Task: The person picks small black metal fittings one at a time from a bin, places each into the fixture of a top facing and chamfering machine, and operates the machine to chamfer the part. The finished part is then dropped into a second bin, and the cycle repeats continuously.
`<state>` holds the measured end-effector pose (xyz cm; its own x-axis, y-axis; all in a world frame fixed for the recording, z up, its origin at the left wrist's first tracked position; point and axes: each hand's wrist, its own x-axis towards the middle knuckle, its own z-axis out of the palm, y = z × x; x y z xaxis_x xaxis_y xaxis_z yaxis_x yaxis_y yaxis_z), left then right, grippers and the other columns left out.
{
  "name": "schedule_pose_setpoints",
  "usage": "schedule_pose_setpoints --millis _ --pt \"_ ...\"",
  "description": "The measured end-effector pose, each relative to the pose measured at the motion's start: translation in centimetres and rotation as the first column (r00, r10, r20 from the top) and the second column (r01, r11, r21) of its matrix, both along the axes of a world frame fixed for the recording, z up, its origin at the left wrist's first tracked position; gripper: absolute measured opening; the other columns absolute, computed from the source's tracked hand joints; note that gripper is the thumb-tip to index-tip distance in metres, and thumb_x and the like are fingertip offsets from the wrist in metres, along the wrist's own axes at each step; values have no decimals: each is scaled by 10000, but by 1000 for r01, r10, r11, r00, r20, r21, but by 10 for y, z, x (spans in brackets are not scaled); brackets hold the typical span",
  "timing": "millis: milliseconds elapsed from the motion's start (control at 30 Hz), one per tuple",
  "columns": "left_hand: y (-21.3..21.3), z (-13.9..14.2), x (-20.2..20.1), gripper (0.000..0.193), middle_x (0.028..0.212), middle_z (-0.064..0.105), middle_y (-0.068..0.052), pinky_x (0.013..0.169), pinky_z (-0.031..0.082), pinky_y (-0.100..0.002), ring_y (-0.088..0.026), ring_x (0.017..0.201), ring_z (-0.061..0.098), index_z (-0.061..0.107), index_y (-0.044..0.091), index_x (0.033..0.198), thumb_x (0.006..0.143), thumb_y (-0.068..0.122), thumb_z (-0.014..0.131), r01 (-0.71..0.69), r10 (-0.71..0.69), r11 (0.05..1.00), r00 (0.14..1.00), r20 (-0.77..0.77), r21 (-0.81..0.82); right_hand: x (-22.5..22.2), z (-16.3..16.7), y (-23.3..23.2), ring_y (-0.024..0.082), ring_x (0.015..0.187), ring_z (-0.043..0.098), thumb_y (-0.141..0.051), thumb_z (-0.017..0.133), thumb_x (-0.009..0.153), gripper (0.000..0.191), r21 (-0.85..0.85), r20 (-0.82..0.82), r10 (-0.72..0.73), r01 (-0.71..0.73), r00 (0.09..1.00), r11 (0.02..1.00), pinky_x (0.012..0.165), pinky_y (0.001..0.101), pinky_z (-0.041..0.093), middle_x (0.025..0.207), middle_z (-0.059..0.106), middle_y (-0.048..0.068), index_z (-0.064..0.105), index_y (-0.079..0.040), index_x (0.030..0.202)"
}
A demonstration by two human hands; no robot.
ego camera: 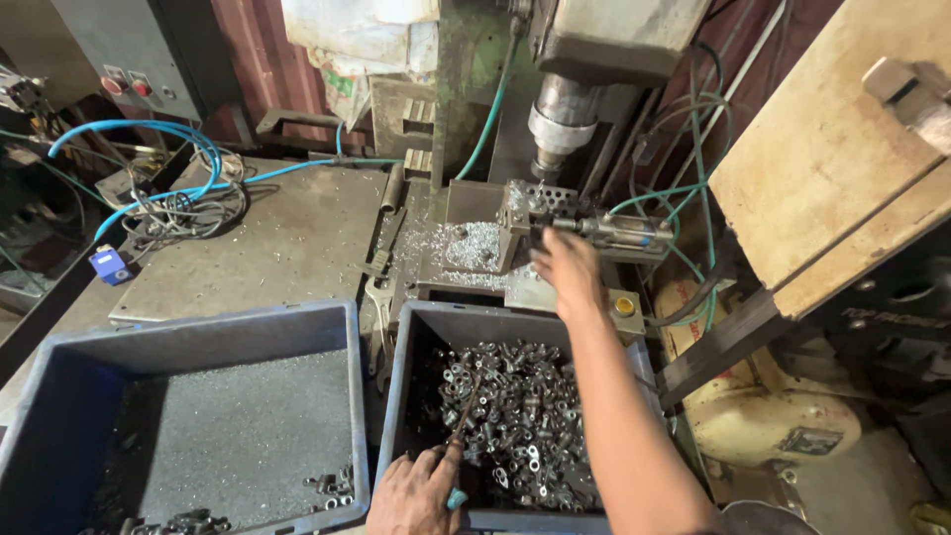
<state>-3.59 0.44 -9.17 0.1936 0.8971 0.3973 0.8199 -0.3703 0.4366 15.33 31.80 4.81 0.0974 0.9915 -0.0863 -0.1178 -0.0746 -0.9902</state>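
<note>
My right hand reaches forward to the metal fixture under the drill spindle; its fingers are closed at the fixture, and what they hold is hidden. My left hand rests at the near edge of a dark bin full of small metal ring parts. It grips a thin rod that points into the parts.
A second blue-grey bin at the left holds only several parts in its near corner. Metal shavings lie by the fixture. Blue hoses and wires sprawl over the steel table. A wooden board leans at the right.
</note>
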Motion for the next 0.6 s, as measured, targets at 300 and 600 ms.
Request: schedule_pose_setpoints --millis 300,600 --pt "-8 29 8 740 1074 660 -140 870 484 -482 -356 884 634 562 76 1367 668 193 774 -76 76 995 997 0 -61 101 -2 -120 342 1131 655 -349 730 929 341 509 814 -457 -59 359 859 985 470 512 1170 733 136 750 -87 1146" --pt "-25 79 18 728 1010 639 -122 853 476 -462 -349 901 614 572 115 1378 687 192 787 -158 158 976 987 -12 -148 126 28 -140 417 1189 556 -422 737 873 587 301 953 -288 -423 96 855 982 514 453 1306 638 192 632 -56 1320"
